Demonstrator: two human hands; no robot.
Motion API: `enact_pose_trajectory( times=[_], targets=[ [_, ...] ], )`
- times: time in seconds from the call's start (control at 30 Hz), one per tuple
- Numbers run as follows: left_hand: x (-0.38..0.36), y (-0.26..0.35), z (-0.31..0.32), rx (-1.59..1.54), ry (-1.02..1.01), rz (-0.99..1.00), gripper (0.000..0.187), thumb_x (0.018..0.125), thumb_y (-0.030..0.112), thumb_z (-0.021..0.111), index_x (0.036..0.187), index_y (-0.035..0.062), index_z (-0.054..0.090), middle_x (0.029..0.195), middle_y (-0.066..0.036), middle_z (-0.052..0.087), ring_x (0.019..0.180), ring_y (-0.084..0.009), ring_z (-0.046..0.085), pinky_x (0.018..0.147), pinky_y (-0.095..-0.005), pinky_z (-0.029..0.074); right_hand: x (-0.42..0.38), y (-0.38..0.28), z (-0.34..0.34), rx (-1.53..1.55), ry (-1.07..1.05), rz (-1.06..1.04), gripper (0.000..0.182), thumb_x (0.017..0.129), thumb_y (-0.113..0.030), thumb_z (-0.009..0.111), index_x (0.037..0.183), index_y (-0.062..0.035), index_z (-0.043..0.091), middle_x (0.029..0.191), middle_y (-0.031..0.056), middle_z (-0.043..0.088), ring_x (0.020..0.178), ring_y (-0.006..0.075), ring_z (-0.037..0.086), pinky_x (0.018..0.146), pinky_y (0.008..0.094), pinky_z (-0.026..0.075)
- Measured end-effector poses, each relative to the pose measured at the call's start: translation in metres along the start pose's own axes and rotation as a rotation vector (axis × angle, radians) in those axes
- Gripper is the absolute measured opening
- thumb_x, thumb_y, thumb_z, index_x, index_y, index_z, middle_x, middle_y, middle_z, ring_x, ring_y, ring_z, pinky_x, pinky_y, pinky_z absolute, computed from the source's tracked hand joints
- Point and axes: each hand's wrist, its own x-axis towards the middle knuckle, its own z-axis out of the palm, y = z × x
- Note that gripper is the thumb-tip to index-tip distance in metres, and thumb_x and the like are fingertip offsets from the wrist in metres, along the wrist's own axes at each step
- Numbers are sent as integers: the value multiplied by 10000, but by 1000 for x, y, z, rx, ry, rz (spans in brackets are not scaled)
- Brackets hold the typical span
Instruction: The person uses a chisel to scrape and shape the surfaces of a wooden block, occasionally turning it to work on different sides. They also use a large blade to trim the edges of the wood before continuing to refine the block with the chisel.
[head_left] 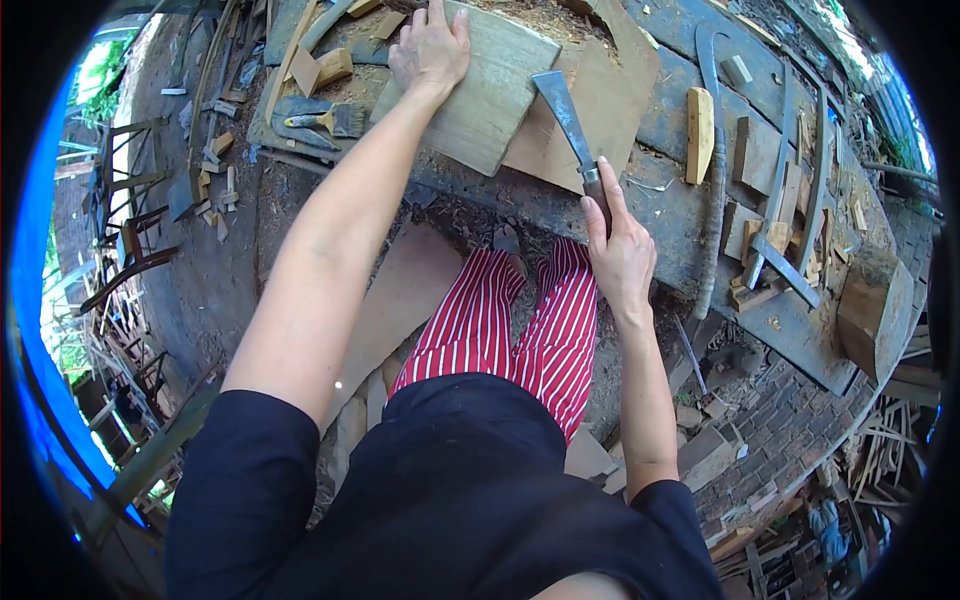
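Observation:
My left hand (430,55) lies on the far left part of a flat wooden board (490,95), its thumb and fingers apart. The foremost fingertips run up to the top edge of the view. My right hand (622,255) is closed around the dark handle of a broad-bladed knife (566,118), index finger stretched along it. The blade widens toward a square end and points away from me, just right of the board. Beneath the board and blade lies a brown sheet (605,110) with wood shavings near its far side.
A paintbrush (330,120) rests left of the board on the workbench (450,190). To the right are a pale wood wedge (699,135), a long hooked tool (712,180) and several wood pieces. A thick wooden block (872,310) stands at the bench's right end. Bricks (790,450) pave the ground.

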Motion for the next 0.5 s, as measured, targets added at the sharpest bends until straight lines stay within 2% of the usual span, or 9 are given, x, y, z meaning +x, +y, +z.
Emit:
enact_pose_trajectory(
  times=[0.07, 0.13, 0.17, 0.2, 0.27, 0.3, 0.4, 0.43, 0.5],
  targets=[
    [-5, 0, 3, 17, 12, -51, 531, 1000, 484, 417, 1403, 141, 462, 1240, -185, 587, 1154, -336, 566, 938, -494, 458, 1, 0, 6, 151, -33, 52, 493, 1018, -365, 489, 1489, -250, 403, 840, 171, 702, 754, 354, 710, 665, 492, 532],
    [-11, -2, 9, 21, 58, -171, 503, 998, 458, 414, 1435, 212, 452, 1377, -108, 500, 1234, -308, 463, 991, -485, 367, 5, -11, 8, 333, -34, 185, 503, 1037, -359, 442, 1516, -232, 354, 800, 174, 689, 753, 369, 707, 674, 488, 523],
    [-19, 1, 7, -124, 63, -175, 476, 1005, 451, 411, 1439, 260, 456, 1462, -88, 413, 1308, -294, 382, 1044, -478, 298, 4, -14, 9, 345, -14, 158, 519, 1040, -330, 434, 1532, -216, 317, 761, 178, 675, 727, 363, 705, 658, 479, 521],
    [-22, 1, 8, -125, 69, -169, 476, 1005, 451, 411, 1439, 260, 456, 1462, -88, 413, 1308, -294, 382, 1044, -478, 298, 1, -17, 9, 348, -6, 154, 519, 1040, -330, 434, 1532, -216, 317, 761, 178, 675, 727, 363, 705, 658, 479, 521],
    [-29, 0, 19, 74, 332, 256, 454, 1002, 459, 425, 1420, 290, 477, 1482, -69, 390, 1324, -284, 367, 1069, -475, 263, -9, -25, 4, 377, -59, 153, 514, 1042, -317, 432, 1531, -207, 318, 743, 186, 668, 697, 339, 701, 639, 471, 519],
    [-33, 3, 17, 45, 260, 420, 425, 1001, 452, 436, 1400, 323, 501, 1446, -35, 443, 1349, -260, 360, 1105, -531, 218, -15, -28, 2, 420, -127, 205, 515, 1042, -295, 443, 1532, -201, 316, 727, 185, 661, 680, 295, 701, 621, 435, 523],
    [-35, 11, 14, 7, 63, 469, 396, 1004, 445, 437, 1373, 337, 533, 1389, 7, 505, 1362, -228, 361, 1134, -593, 159, -35, -34, 9, 522, -163, 240, 511, 1055, -258, 419, 1540, -166, 289, 766, 154, 657, 593, 206, 643, 579, 380, 509],
    [-36, 13, 14, 8, 65, 461, 396, 1004, 445, 437, 1373, 337, 533, 1389, 7, 505, 1362, -228, 361, 1134, -593, 159, -37, -36, 13, 575, -182, 270, 499, 1065, -262, 390, 1541, -158, 282, 800, 145, 660, 536, 170, 587, 539, 370, 488],
    [-35, 18, 17, 42, 47, 401, 372, 1007, 451, 431, 1343, 348, 556, 1339, 29, 544, 1363, -213, 369, 1111, -693, 111, -29, -42, 17, 693, -173, 284, 493, 1067, -283, 355, 1537, -149, 290, 666, 76, 567, 470, 120, 521, 462, 318, 433]
  ],
)
